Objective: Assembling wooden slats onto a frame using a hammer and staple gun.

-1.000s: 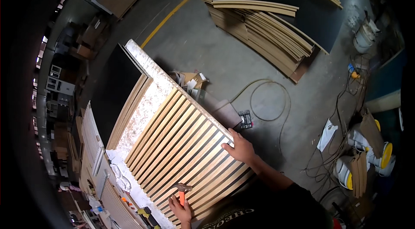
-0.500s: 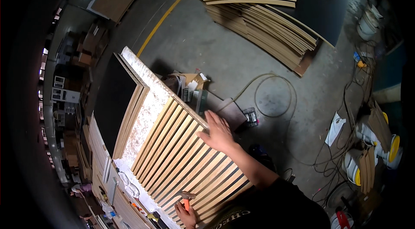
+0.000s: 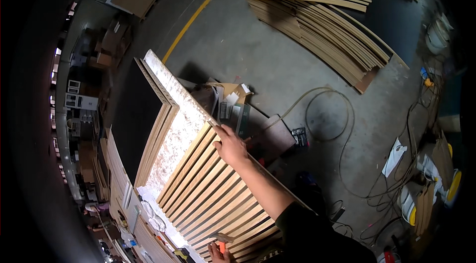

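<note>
A slatted wood panel (image 3: 210,186), light strips with dark gaps between, lies under both my hands. My right hand (image 3: 232,148) grips its right-hand edge near the far corner, the thumb over the slats and the fingers bent over the edge. At the bottom of the view my left hand (image 3: 217,254) is closed round the orange handle of a hammer (image 3: 222,237). The hammer's metal head is just over the slats. The lower part of the left hand is cut off by the picture's edge.
Beyond the slats is a whitish, scuffed worktop (image 3: 173,139), with black boards (image 3: 136,119) stacked on its left. A stack of boards (image 3: 317,30) lies on the floor at the far right. A hose (image 3: 310,92) coils beside cartons (image 3: 230,97). Cables and buckets (image 3: 407,201) stand farther right.
My right hand has slid up and left along the panel's edge, its fingers now bent over it. The hammer and my left hand sit lower in the picture. The whole view has shifted.
</note>
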`<action>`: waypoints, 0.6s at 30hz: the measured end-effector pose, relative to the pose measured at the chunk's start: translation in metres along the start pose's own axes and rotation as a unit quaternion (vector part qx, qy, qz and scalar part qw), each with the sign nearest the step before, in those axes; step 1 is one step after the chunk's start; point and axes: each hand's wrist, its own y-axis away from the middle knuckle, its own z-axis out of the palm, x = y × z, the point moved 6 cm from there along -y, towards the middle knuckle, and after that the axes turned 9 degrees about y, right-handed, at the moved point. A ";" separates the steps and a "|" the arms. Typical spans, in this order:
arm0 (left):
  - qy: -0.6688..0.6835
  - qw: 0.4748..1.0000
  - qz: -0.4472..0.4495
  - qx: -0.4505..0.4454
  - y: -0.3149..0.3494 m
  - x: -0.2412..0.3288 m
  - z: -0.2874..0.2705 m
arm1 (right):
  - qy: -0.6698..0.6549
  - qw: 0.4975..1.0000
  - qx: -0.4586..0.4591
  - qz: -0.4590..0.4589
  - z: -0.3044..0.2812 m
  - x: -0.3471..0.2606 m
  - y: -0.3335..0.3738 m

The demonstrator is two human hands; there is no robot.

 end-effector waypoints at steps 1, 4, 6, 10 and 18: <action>-0.022 1.000 0.010 0.003 -0.001 0.009 -0.001 | 0.003 1.000 -0.006 0.011 0.002 0.000 -0.001; -0.013 0.996 -0.028 -0.079 -0.009 0.038 -0.008 | -0.028 1.000 0.002 -0.007 0.015 0.004 -0.007; -0.026 0.996 0.054 0.059 -0.007 0.054 -0.016 | -0.067 0.997 0.004 -0.035 0.016 -0.002 -0.008; -0.081 0.995 0.031 0.055 -0.020 0.071 -0.016 | 0.010 0.993 0.048 -0.107 0.007 0.022 -0.016; 0.007 0.995 0.016 0.100 -0.003 0.081 -0.048 | 0.013 0.989 0.026 -0.147 0.012 0.009 -0.016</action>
